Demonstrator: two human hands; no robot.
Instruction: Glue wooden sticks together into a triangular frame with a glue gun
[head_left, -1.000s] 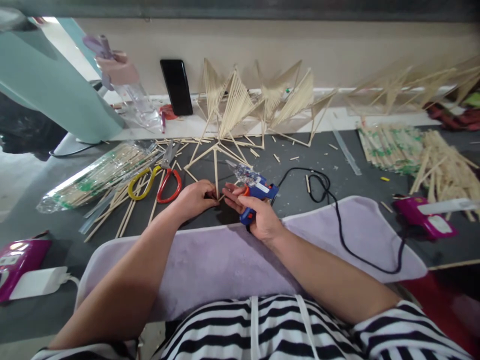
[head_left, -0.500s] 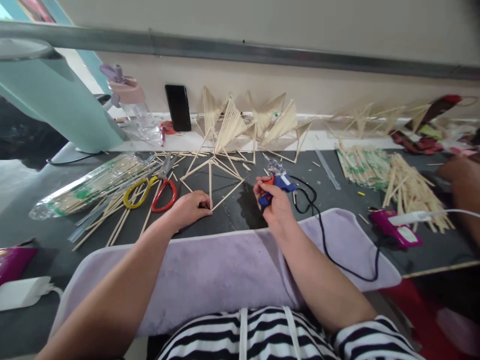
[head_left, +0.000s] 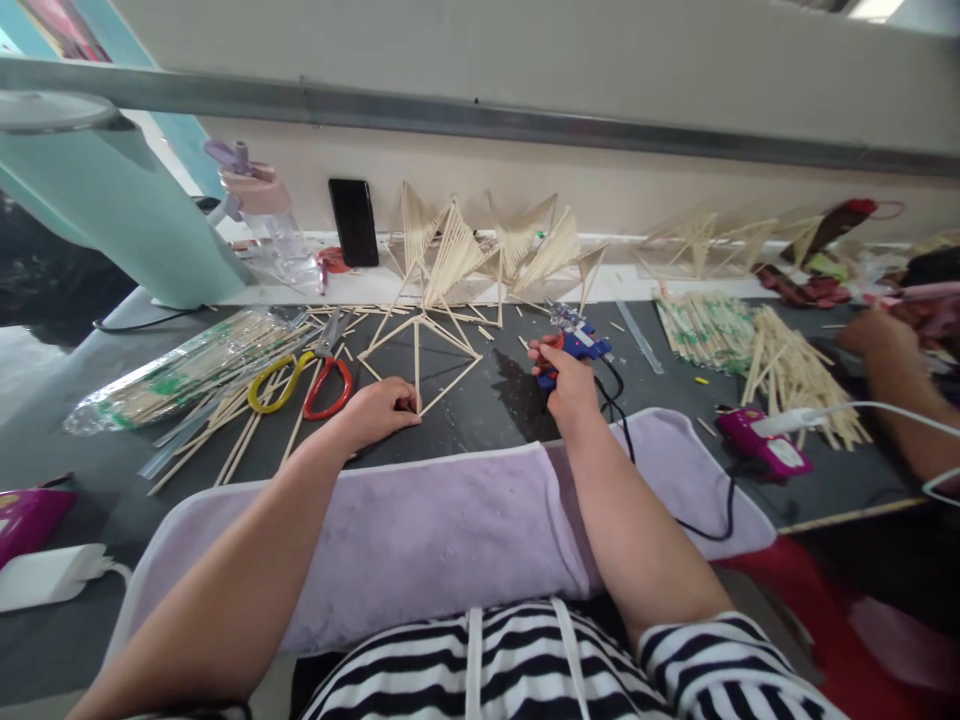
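Observation:
My left hand (head_left: 381, 409) pinches the near corner of a frame of thin wooden sticks (head_left: 448, 387) on the dark table. Its fingertips are closed at the corner where the sticks meet. In my right hand (head_left: 570, 385) is a blue glue gun (head_left: 582, 345) with an orange trigger, held to the right of the frame with its nozzle pointing away from me. A black cord runs from it. Red and yellow handled scissors (head_left: 328, 385) lie left of the frame. Behind it stand finished-looking fans of sticks (head_left: 457, 255).
Bagged sticks (head_left: 187, 370) lie at left, with loose sticks beside them. Stick piles (head_left: 799, 375) and a magenta box (head_left: 765, 440) are at right, near another person's arm (head_left: 896, 400). A phone (head_left: 353, 222) and a bottle (head_left: 266, 220) stand behind. A lilac cloth (head_left: 442, 540) covers the near edge.
My right hand has moved the glue gun to the right and slightly away from the frame. My left hand keeps its pinch on the corner. At right, more of the other person shows.

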